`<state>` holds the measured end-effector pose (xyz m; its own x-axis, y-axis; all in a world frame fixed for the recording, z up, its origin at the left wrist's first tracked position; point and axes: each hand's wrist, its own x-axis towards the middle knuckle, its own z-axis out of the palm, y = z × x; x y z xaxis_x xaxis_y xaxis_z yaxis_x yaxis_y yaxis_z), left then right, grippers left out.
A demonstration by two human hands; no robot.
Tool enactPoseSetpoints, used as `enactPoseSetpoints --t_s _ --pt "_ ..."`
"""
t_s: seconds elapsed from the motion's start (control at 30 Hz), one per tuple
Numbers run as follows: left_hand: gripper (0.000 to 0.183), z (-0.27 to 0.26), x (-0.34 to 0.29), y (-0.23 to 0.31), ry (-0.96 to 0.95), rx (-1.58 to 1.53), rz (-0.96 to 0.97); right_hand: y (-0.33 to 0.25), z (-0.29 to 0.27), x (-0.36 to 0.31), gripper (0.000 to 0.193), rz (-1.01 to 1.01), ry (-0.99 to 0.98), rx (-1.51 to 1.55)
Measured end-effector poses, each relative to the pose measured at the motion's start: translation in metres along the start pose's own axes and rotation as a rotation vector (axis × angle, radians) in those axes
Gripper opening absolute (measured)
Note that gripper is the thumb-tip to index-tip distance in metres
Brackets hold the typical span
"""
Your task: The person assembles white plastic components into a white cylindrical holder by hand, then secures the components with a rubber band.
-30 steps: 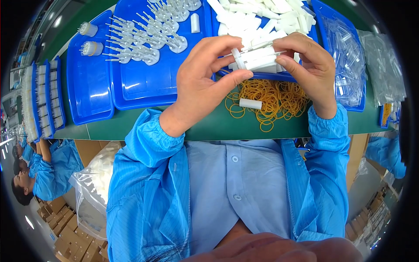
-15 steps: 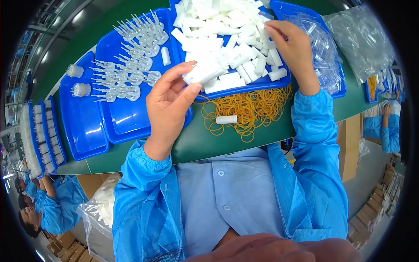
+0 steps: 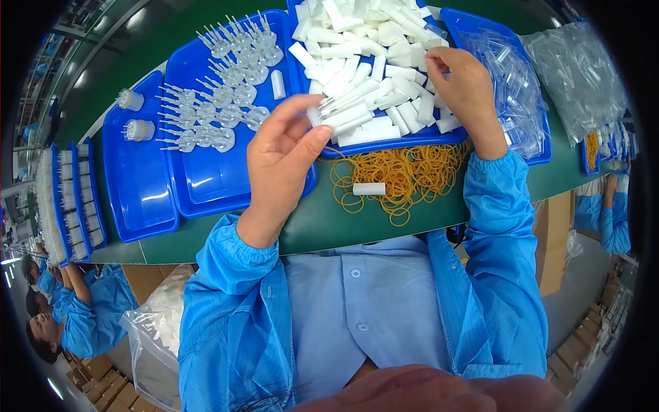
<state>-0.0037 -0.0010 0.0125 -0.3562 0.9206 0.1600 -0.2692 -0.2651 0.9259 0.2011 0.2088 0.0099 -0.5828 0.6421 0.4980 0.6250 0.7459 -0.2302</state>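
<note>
Head view: left hand (image 3: 278, 161) pinches a small bundle of white plastic sticks (image 3: 343, 113) between thumb and curled fingers (image 3: 302, 110), held just over the near edge of the middle blue tray (image 3: 384, 141). Grip is closed on the bundle, sticks fanning out to the right. Right hand (image 3: 467, 89) is down in the loose pile of white pieces (image 3: 364, 41) in that same tray, fingers bent into the heap; cannot tell if it has one pinched or is only touching (fingertips hidden by the pile). Yellow rubber bands (image 3: 405, 172) lie heaped on the green counter (image 3: 329, 226) just below the tray, one stray white piece (image 3: 368, 189) resting among them. Left blue tray (image 3: 206, 185) carries clear pronged parts (image 3: 220, 89); clear tubes (image 3: 508, 89) in the tray at far right.

Risk, judged: the bundle is held only at one end, so sticks could splay and slip out, dropping among the bands. Right hand raking the heap might also flick pieces over the tray's low rim.
</note>
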Motion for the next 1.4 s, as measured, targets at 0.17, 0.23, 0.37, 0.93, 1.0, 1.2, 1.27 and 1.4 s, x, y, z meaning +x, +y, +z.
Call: enactPoseSetpoints --t_s 0.17,0.23,0.37,0.93,1.0,1.2,1.27,1.4 --pt "0.039 0.001 0.002 0.001 -0.025 -0.003 -0.027 -0.003 -0.001 0.004 0.022 -0.078 -0.027 0.046" --pt "0.039 0.005 0.003 -0.002 -0.038 -0.013 -0.013 0.004 0.001 0.003 0.023 -0.099 -0.025 0.003" --pt "0.040 0.002 0.003 -0.005 0.006 0.062 -0.082 0.016 0.011 -0.009 0.027 -0.046 -0.015 -0.023" --pt "0.035 0.002 -0.001 -0.005 0.027 0.101 0.000 0.003 0.011 0.006 0.016 -0.226 0.164 0.169" --pt "0.038 0.001 -0.001 -0.005 0.048 0.033 -0.029 -0.009 0.006 0.002 0.015 0.024 0.116 0.241" --pt "0.040 -0.002 -0.008 -0.002 0.028 0.105 -0.001 -0.026 -0.019 -0.005 0.024 0.213 -0.007 0.670" --pt "0.041 -0.001 -0.003 -0.004 -0.002 0.101 -0.006 -0.017 -0.011 -0.007 0.023 0.282 -0.019 0.874" --pt "0.041 0.002 0.000 -0.006 -0.037 0.032 0.010 -0.025 -0.030 -0.003 0.020 0.053 -0.101 1.044"
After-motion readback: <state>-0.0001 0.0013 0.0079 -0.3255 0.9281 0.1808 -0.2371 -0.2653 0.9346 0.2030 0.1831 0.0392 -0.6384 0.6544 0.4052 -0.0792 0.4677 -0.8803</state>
